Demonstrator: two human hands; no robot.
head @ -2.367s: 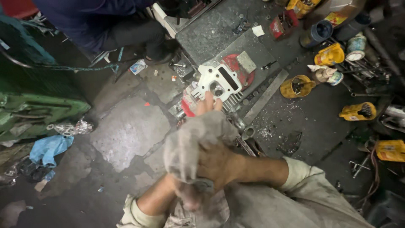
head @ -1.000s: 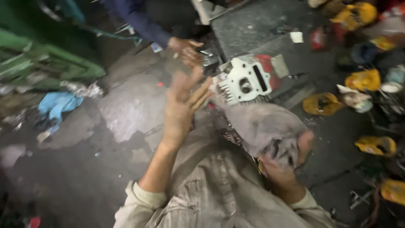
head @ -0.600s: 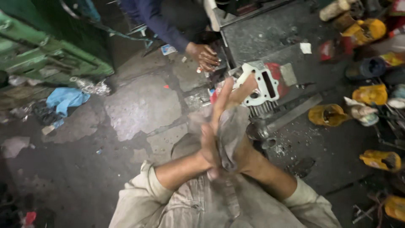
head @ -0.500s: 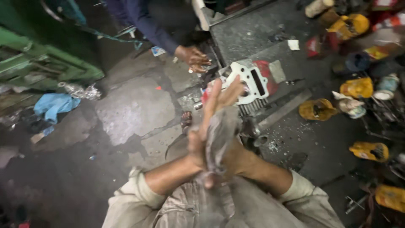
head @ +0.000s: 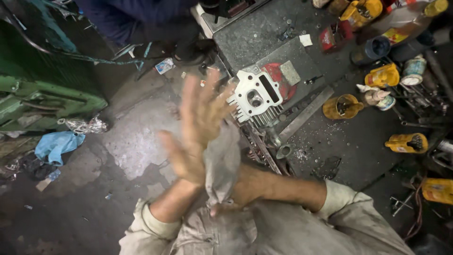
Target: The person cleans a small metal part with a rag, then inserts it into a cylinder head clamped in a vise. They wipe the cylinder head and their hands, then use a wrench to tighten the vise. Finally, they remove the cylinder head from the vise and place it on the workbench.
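Grey rag [head: 221, 165] sits between both hands at frame centre, over the person's lap. Versus half a second ago: the palms were pressed together around it, fingers pointing up; now the left hand [head: 196, 127] has peeled off, fingers spread wide and motion-blurred, with only the heel of the palm near the cloth. The co-worker's hand that was reaching toward the bench edge is gone; only one dark-blue sleeve [head: 127, 19] remains top left.

Left to right:
- green machine frame [head: 42, 99], one, at the left edge
- blue cloth [head: 56, 144], one, on the concrete floor below it
- left hand, open and flat, gripping nothing
- rag, one, hanging down past the wrist
- right hand [head: 247, 186], mostly hidden behind the rag, closed on its lower part as far as visible
- white cylinder head [head: 255, 99], one, on the dark bench just beyond the fingertips, not touched
- red part [head: 281, 78], one, behind the head
- yellow containers, about four clear: [head: 342, 106], [head: 382, 75], [head: 406, 142], [head: 438, 190]; more at the top edge, too cluttered to count
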